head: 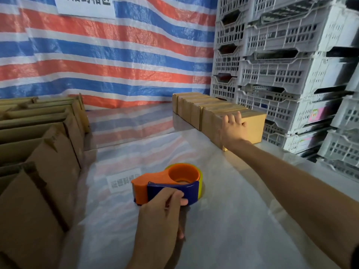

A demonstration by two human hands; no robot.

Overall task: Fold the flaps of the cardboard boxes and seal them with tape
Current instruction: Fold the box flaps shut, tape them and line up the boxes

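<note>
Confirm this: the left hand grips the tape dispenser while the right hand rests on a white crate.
Wrong on one point: the head view shows the right hand resting on a cardboard box instead. The left hand does grip the tape dispenser.

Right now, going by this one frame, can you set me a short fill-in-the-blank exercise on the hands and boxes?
1. The ____ hand grips the dispenser.
2. The right hand touches the ____ box of the closed row.
3. The dispenser's round core is ____.
4. The crates are stacked on the ____ side.

Missing words: left; nearest; orange; right.
</note>
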